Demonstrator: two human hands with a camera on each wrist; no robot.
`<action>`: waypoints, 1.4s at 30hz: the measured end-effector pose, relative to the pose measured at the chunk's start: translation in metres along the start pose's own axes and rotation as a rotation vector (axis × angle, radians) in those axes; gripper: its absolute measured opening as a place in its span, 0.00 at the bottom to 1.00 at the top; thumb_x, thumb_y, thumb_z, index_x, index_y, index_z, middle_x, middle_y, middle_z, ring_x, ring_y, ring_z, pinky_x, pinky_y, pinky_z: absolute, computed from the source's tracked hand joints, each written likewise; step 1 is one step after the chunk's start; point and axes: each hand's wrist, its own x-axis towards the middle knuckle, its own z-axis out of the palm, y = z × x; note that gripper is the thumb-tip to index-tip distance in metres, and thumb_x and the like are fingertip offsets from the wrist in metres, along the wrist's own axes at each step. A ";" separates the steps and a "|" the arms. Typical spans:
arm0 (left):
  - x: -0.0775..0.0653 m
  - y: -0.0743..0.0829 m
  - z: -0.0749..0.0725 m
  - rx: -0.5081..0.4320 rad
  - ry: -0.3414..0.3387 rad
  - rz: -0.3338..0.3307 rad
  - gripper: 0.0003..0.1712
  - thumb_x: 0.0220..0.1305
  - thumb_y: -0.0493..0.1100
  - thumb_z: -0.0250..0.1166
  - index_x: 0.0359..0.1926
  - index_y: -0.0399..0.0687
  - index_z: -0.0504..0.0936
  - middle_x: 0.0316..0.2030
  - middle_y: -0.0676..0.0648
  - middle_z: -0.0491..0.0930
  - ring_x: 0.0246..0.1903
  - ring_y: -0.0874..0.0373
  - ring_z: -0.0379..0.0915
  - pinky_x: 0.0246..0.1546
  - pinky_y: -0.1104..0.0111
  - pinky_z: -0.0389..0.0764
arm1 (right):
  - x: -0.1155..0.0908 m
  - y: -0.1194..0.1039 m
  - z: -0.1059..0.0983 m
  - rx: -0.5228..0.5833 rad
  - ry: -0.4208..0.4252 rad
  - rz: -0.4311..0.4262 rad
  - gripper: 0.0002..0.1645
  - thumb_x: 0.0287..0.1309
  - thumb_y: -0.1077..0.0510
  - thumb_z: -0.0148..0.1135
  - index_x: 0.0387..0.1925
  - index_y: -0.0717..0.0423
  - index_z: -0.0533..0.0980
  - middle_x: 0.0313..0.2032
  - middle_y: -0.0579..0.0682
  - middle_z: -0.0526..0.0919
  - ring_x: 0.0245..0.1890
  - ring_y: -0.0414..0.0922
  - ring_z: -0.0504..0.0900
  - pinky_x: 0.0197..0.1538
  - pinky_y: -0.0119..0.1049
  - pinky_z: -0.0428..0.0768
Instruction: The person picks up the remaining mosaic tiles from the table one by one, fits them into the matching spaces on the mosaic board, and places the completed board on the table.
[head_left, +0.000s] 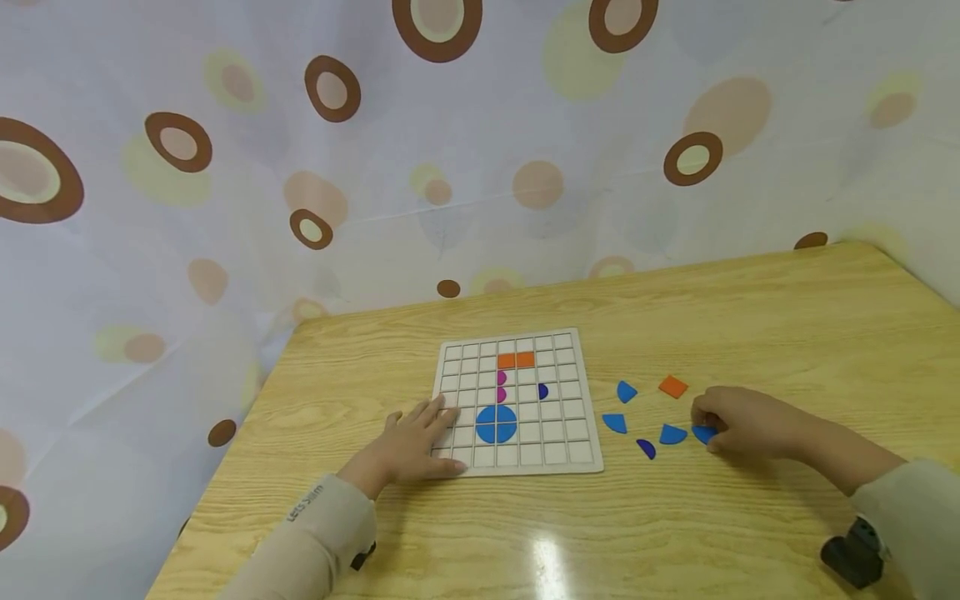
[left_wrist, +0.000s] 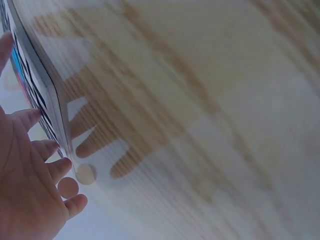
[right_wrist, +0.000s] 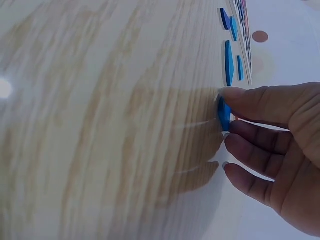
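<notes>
A white grid board [head_left: 557, 456] lies on the wooden table. My left hand [head_left: 412, 446] rests spread on its lower left edge; the left wrist view shows the fingers [left_wrist: 32, 116] reaching over the rim. On the grid, blue quarter-circle tiles [head_left: 487, 414] form a full circle, below two magenta half-circles [head_left: 501, 377] and two orange squares [head_left: 526, 359]. A dark blue half-circle [head_left: 543, 391] sits farther right. Right of the board, my right hand [head_left: 742, 423] pinches a blue quarter-circle tile [right_wrist: 224, 114] between thumb and fingers, low over the tabletop.
Between board and right hand lie three loose blue quarter-circles [head_left: 672, 434], a dark blue half-circle [head_left: 646, 448] and an orange square [head_left: 673, 387]. A cloth with printed circles [head_left: 537, 184] hangs behind the table [head_left: 787, 333].
</notes>
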 end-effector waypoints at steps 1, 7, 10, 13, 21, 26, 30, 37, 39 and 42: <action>0.000 0.000 0.000 0.002 0.002 0.003 0.48 0.49 0.73 0.46 0.66 0.54 0.49 0.65 0.45 0.42 0.62 0.47 0.38 0.53 0.47 0.46 | 0.000 0.000 0.000 0.001 0.000 0.001 0.13 0.41 0.65 0.65 0.22 0.53 0.67 0.21 0.44 0.62 0.22 0.39 0.60 0.25 0.32 0.60; 0.000 0.000 0.001 -0.004 0.008 0.012 0.48 0.49 0.72 0.46 0.66 0.53 0.49 0.65 0.44 0.42 0.63 0.47 0.38 0.53 0.47 0.46 | 0.000 -0.001 0.001 -0.006 -0.008 0.029 0.11 0.42 0.66 0.63 0.23 0.53 0.69 0.22 0.44 0.63 0.23 0.40 0.61 0.26 0.32 0.61; 0.000 0.000 0.002 0.000 0.009 0.013 0.48 0.50 0.72 0.46 0.66 0.53 0.49 0.65 0.44 0.43 0.63 0.47 0.38 0.53 0.47 0.47 | 0.000 -0.001 0.001 -0.003 -0.010 0.036 0.10 0.42 0.67 0.63 0.23 0.53 0.69 0.22 0.44 0.63 0.23 0.40 0.61 0.26 0.32 0.62; 0.000 -0.001 0.004 0.008 0.013 0.014 0.48 0.49 0.72 0.46 0.66 0.53 0.48 0.65 0.44 0.43 0.62 0.48 0.39 0.53 0.47 0.47 | 0.000 -0.002 0.001 0.005 -0.011 0.045 0.10 0.43 0.67 0.62 0.23 0.53 0.69 0.23 0.44 0.64 0.23 0.40 0.61 0.26 0.32 0.62; 0.002 -0.003 0.008 -0.006 0.023 0.014 0.48 0.49 0.73 0.46 0.66 0.53 0.48 0.65 0.45 0.43 0.63 0.48 0.38 0.54 0.48 0.46 | 0.001 -0.005 0.001 0.009 -0.019 0.060 0.10 0.43 0.69 0.61 0.24 0.55 0.70 0.24 0.45 0.66 0.24 0.40 0.62 0.26 0.33 0.65; 0.002 -0.003 0.007 -0.013 0.019 0.014 0.48 0.49 0.72 0.47 0.66 0.53 0.48 0.65 0.44 0.43 0.63 0.48 0.38 0.53 0.48 0.47 | 0.003 -0.005 0.001 0.038 -0.030 0.080 0.10 0.42 0.70 0.62 0.26 0.57 0.70 0.23 0.45 0.67 0.23 0.40 0.63 0.26 0.33 0.66; 0.001 -0.002 0.006 -0.019 0.013 0.010 0.48 0.50 0.72 0.47 0.66 0.53 0.47 0.65 0.44 0.42 0.63 0.47 0.37 0.54 0.48 0.46 | 0.004 -0.003 0.001 0.069 -0.033 0.096 0.10 0.41 0.70 0.62 0.25 0.58 0.70 0.22 0.45 0.66 0.22 0.41 0.63 0.25 0.33 0.65; 0.001 -0.002 0.006 -0.035 0.007 0.004 0.48 0.50 0.72 0.47 0.66 0.53 0.47 0.65 0.45 0.42 0.63 0.47 0.36 0.54 0.48 0.45 | 0.004 -0.005 0.004 0.105 -0.034 0.108 0.11 0.41 0.70 0.62 0.27 0.58 0.69 0.22 0.46 0.65 0.22 0.41 0.62 0.25 0.33 0.64; 0.001 -0.002 0.006 -0.037 0.006 0.002 0.48 0.49 0.72 0.47 0.66 0.53 0.47 0.65 0.45 0.41 0.63 0.48 0.36 0.54 0.49 0.45 | 0.004 -0.005 0.004 0.112 -0.035 0.108 0.11 0.42 0.70 0.62 0.27 0.58 0.69 0.22 0.46 0.65 0.22 0.41 0.62 0.25 0.34 0.64; 0.001 -0.001 0.005 -0.046 0.003 0.000 0.48 0.50 0.72 0.47 0.66 0.53 0.47 0.65 0.45 0.41 0.63 0.48 0.36 0.54 0.49 0.45 | 0.004 -0.006 0.003 0.112 -0.036 0.102 0.11 0.41 0.70 0.62 0.26 0.58 0.69 0.21 0.46 0.64 0.22 0.41 0.62 0.25 0.33 0.64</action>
